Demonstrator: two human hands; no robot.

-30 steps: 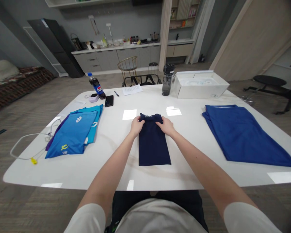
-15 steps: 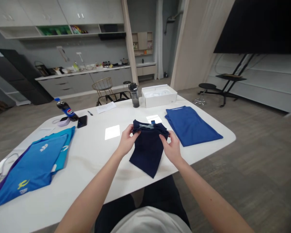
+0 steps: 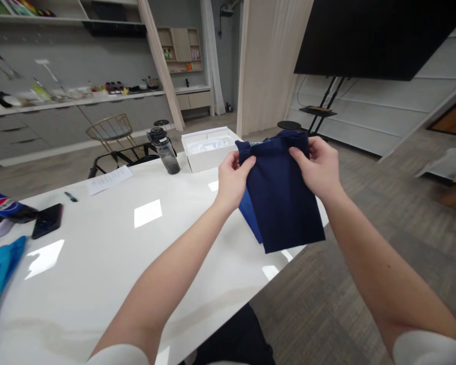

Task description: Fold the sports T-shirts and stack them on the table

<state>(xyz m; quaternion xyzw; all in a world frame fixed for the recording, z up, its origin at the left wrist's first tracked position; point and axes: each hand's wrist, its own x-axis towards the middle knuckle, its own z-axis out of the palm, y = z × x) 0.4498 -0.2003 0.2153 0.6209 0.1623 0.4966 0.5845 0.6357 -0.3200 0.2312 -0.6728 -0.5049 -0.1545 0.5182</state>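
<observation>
A folded navy blue garment [image 3: 283,203], perhaps shorts, hangs from both my hands above the table's right end. My left hand [image 3: 233,177] pinches its upper left corner, thumb in front and fingers behind. At the upper right edge, my right hand [image 3: 319,165] grips the cloth in the same way. A patterned strip shows inside the top edge. Behind the garment lies a brighter blue folded cloth [image 3: 251,215] on the white table [image 3: 175,258], mostly covered from view.
A white open box [image 3: 209,154] and a dark water bottle [image 3: 165,152] stand at the table's far side. Paper [image 3: 110,180], a pen [image 3: 71,196], a phone [image 3: 47,221], a Pepsi bottle [image 3: 7,205] and light-blue cloth [image 3: 0,279] lie leftward. A large screen [image 3: 372,38] stands beyond.
Both hands have lifted the navy garment off the table and carried it right, over the bright blue cloth. The view has turned to the right.
</observation>
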